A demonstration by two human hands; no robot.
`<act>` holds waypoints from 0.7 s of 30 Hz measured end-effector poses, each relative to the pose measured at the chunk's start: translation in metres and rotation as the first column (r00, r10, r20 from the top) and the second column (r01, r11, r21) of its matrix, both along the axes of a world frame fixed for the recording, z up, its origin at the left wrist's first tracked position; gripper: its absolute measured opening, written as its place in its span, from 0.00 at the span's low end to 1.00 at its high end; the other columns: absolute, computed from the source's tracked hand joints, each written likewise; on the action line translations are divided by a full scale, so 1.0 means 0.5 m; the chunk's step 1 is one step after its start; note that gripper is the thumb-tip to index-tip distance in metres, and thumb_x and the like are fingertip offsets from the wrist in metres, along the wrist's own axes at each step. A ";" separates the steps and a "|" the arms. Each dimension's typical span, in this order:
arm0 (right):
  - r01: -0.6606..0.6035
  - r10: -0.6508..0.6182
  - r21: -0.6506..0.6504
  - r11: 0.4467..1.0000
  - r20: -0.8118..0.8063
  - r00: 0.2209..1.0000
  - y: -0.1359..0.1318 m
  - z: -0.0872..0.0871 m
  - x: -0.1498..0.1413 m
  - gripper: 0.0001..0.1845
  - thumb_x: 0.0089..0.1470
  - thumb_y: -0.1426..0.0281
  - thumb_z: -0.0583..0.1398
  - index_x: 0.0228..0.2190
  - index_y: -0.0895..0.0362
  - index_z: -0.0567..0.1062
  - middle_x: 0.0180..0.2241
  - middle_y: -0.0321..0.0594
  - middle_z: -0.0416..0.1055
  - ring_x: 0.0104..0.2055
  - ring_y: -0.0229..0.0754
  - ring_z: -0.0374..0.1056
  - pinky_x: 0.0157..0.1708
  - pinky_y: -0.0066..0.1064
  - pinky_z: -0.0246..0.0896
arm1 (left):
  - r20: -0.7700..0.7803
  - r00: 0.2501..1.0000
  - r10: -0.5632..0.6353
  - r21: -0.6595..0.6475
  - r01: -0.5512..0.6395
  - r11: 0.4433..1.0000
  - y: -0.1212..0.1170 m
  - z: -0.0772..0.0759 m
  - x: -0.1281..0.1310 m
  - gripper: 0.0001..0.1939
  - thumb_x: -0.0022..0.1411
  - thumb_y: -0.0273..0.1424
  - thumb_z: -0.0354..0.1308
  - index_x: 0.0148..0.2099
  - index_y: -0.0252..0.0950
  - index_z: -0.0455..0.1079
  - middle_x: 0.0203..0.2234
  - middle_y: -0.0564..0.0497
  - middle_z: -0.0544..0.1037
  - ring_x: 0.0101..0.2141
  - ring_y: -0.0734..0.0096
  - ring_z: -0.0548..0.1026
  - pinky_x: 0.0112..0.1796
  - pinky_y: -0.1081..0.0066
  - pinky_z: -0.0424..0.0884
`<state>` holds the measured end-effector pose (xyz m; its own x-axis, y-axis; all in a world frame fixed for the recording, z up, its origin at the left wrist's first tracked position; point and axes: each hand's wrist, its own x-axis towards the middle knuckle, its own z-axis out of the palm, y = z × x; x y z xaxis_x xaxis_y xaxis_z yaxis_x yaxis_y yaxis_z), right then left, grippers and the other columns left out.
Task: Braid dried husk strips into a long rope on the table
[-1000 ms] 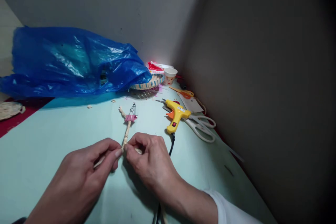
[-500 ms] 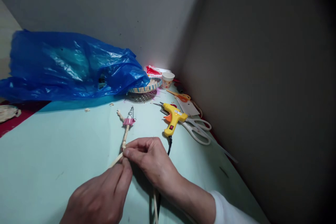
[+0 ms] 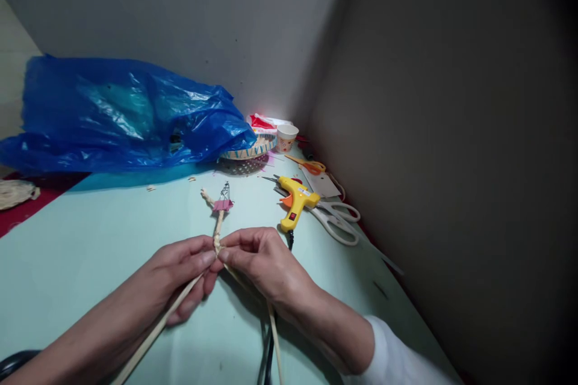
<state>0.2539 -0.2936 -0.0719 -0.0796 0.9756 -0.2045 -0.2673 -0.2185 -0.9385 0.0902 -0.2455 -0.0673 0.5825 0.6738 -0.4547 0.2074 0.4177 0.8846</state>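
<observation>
A cream braided cord (image 3: 220,224) runs toward me from a pink binder clip (image 3: 223,205) with wire handles, which grips it near its far end. My left hand (image 3: 185,274) pinches the near end of the braid between thumb and fingers. From the other side my right hand (image 3: 262,264) pinches the same spot, fingertips touching or nearly touching the left ones. Loose flat strands leave the braid: one strand (image 3: 158,326) passes over my left palm toward the bottom edge, another strand (image 3: 274,337) hangs below my right wrist.
Right of the braid lie a yellow hot glue gun (image 3: 298,200) with a black cord, white-handled scissors (image 3: 338,222) and orange-handled scissors (image 3: 311,165). Farther back are a paper cup (image 3: 286,138), a woven basket (image 3: 253,149) and a large blue plastic bag (image 3: 121,114). Grey walls close the back and right.
My left hand went down below the braid, then came back up beside it, turned with the palm partly showing. A strand now trails across it. My right hand stays pinched at the braid.
</observation>
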 end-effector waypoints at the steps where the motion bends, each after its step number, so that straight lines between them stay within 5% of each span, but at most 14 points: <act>1: -0.005 0.005 -0.004 1.000 0.036 0.999 0.001 -0.002 0.001 0.13 0.44 0.63 0.69 0.27 0.61 0.81 0.21 0.35 0.72 0.27 0.36 0.64 0.34 0.27 0.58 | 0.033 0.998 0.054 -0.068 -0.051 0.996 -0.006 -0.004 0.006 0.17 0.53 0.45 0.68 0.33 0.38 0.70 0.18 0.59 0.67 0.14 0.86 0.52 0.16 0.82 0.47; 3: 0.006 -0.006 -0.001 1.000 0.164 0.986 -0.001 -0.001 0.004 0.08 0.49 0.68 0.66 0.30 0.61 0.82 0.24 0.36 0.73 0.28 0.36 0.64 0.33 0.26 0.57 | 0.020 0.987 0.157 -0.112 -0.154 0.982 -0.016 -0.008 0.015 0.18 0.49 0.41 0.72 0.36 0.38 0.71 0.19 0.60 0.66 0.15 0.87 0.49 0.16 0.84 0.41; 6: -0.013 -0.033 0.100 0.995 0.446 0.895 -0.009 0.009 0.005 0.09 0.54 0.74 0.61 0.32 0.59 0.83 0.27 0.37 0.76 0.30 0.36 0.65 0.33 0.26 0.56 | -0.064 0.976 0.207 -0.007 -0.208 0.978 -0.022 -0.004 0.018 0.18 0.45 0.40 0.72 0.35 0.39 0.73 0.19 0.57 0.67 0.17 0.80 0.59 0.15 0.81 0.48; 12: -0.186 -0.058 0.149 0.971 0.905 0.421 -0.035 0.038 -0.008 0.13 0.58 0.75 0.55 0.35 0.57 0.80 0.28 0.41 0.78 0.27 0.39 0.66 0.28 0.32 0.47 | -0.161 0.977 0.140 0.369 -0.072 0.927 -0.015 -0.006 0.016 0.11 0.50 0.41 0.65 0.33 0.41 0.74 0.22 0.55 0.72 0.28 0.65 0.70 0.28 0.73 0.67; 16: -0.318 -0.064 0.087 0.944 0.995 0.081 -0.053 0.044 -0.024 0.18 0.49 0.75 0.59 0.44 0.61 0.73 0.29 0.44 0.76 0.27 0.46 0.68 0.25 0.35 0.45 | -0.228 0.963 0.144 0.401 -0.042 0.915 -0.020 -0.006 0.019 0.10 0.54 0.40 0.59 0.35 0.41 0.73 0.25 0.55 0.75 0.30 0.64 0.71 0.33 0.71 0.67; 21: -0.400 -0.268 0.230 0.887 0.962 -0.041 -0.076 0.036 -0.047 0.20 0.46 0.74 0.60 0.43 0.62 0.67 0.27 0.40 0.71 0.25 0.45 0.66 0.22 0.34 0.54 | -0.205 0.972 0.116 0.369 -0.033 0.929 -0.026 -0.005 0.010 0.11 0.56 0.38 0.59 0.25 0.40 0.68 0.19 0.57 0.70 0.25 0.69 0.67 0.27 0.73 0.64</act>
<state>0.2303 -0.3314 -0.0540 -0.2003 0.9635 0.1774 0.9575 0.2309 -0.1730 0.0954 -0.2583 -0.0700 0.4377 0.8533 -0.2832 0.3940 0.1010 0.9135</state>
